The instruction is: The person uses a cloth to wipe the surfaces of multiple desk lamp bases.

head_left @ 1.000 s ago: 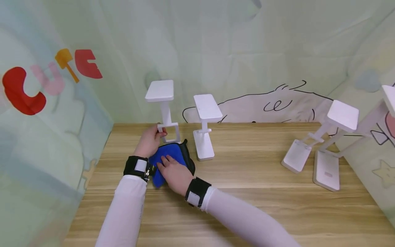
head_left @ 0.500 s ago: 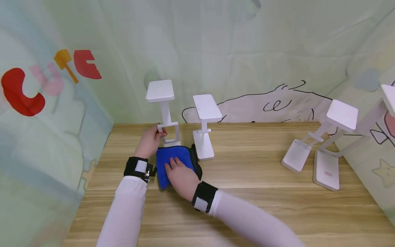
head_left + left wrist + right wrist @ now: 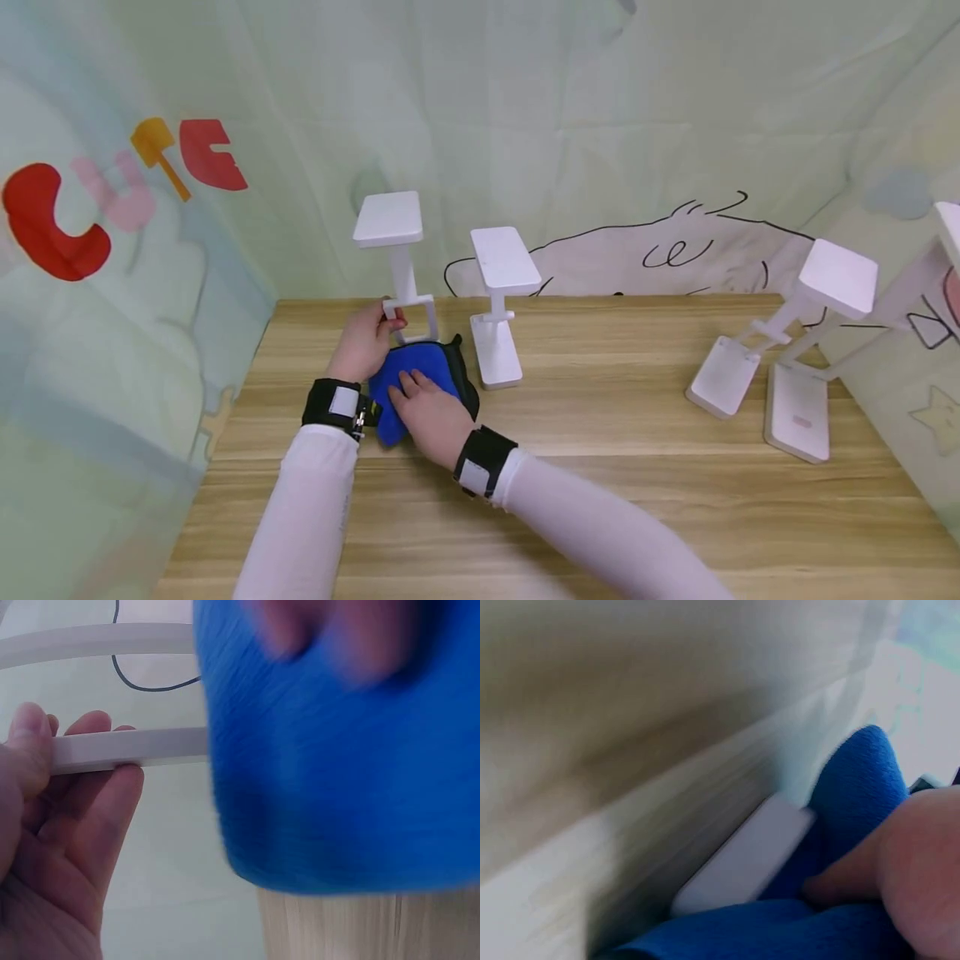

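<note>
A white folding phone stand [image 3: 389, 220] stands at the back left of the table. My left hand [image 3: 360, 342] grips one side bar of its open lower frame; the left wrist view shows thumb and fingers around the bar [image 3: 172, 742]. A blue cloth [image 3: 438, 362] with a black edge or underside covers the stand's base in the head view. My right hand [image 3: 431, 419] presses on the cloth with its fingers laid out. Seen from the right wrist, part of a white base [image 3: 742, 859] shows beside the cloth folds, and the thumb touches the cloth.
Close to the right of the cloth is a second white stand [image 3: 496, 354]. Two more white stands [image 3: 723, 375] [image 3: 798, 412] are at the right side of the wooden table [image 3: 600, 400]. Printed fabric [image 3: 600, 150] hangs behind and at both sides.
My right hand slid the cloth right and toward me, uncovering part of the base, then back left and away from me. The left hand keeps its hold on the stand.
</note>
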`<state>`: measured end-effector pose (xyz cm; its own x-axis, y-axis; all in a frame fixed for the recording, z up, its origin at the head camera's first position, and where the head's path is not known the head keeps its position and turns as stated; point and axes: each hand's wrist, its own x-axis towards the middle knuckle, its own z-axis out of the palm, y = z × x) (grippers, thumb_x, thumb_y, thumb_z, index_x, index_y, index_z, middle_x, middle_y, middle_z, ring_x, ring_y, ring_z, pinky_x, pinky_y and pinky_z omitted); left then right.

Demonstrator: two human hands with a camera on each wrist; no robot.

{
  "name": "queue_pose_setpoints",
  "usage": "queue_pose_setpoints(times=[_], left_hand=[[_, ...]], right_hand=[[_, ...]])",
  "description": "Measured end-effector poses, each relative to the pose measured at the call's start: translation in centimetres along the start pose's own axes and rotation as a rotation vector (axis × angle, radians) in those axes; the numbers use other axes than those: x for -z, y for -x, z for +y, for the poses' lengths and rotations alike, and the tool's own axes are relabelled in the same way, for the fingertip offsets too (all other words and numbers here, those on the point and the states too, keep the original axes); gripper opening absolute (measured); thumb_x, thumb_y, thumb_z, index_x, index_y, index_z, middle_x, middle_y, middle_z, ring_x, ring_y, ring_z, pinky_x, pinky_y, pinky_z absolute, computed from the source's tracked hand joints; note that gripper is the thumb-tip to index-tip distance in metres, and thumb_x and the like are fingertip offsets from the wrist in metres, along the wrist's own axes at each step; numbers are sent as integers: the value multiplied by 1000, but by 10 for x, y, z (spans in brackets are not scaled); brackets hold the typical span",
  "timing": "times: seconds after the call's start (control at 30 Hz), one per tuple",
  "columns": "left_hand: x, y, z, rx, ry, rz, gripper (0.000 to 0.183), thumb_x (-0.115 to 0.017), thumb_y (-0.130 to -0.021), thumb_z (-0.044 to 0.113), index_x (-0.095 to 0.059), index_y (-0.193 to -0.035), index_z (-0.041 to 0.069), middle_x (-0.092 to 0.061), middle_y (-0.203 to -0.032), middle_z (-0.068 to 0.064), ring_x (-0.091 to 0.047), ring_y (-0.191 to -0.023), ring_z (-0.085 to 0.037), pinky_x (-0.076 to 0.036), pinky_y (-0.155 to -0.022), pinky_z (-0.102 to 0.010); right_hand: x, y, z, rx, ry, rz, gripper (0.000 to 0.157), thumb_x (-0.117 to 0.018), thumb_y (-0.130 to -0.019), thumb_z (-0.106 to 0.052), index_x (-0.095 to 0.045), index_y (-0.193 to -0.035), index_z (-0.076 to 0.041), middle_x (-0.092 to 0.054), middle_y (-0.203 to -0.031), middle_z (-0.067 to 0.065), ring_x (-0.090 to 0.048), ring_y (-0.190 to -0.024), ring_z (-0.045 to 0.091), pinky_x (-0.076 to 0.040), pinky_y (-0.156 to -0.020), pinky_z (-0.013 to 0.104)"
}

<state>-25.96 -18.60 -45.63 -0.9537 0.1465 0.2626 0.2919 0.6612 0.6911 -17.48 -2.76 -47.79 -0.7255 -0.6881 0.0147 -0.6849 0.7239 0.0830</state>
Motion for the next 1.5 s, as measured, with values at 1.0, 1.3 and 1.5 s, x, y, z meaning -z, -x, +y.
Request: queue_pose_setpoints(times=[1.0, 1.3, 1.5], left_hand=[[-2, -1, 1, -6, -7, 14, 11, -59, -110, 6, -66, -103, 0, -72, -101, -19, -68, -94, -36, -53, -85, -51], [-2, -1, -1, 12, 2, 14, 11, -59, -110, 6, -66, -104, 0, -73, -103, -19, -69, -97, -36, -53, -88, -51], [-2, 0, -1, -11, -1, 26, 11, -60, -109, 6, -66, -102, 0, -74, -101, -18, -68, -93, -34, -51, -83, -48]], right_hand=[[-2, 1, 7, -33, -43, 24, 41, -63, -108, -9, -64, -149, -10, -60, -152, 16, -57, -141, 32, -47, -113, 37], [12, 32, -5, -53, -1, -38, 39, -65, -108, -11, -66, -146, -10, -63, -149, 14, -60, -138, 29, -53, -106, 36], [19, 40, -13, 14, 9, -57, 39, -70, -104, -15, -69, -143, -12, -65, -146, 12, -63, -134, 27, -54, -104, 34]])
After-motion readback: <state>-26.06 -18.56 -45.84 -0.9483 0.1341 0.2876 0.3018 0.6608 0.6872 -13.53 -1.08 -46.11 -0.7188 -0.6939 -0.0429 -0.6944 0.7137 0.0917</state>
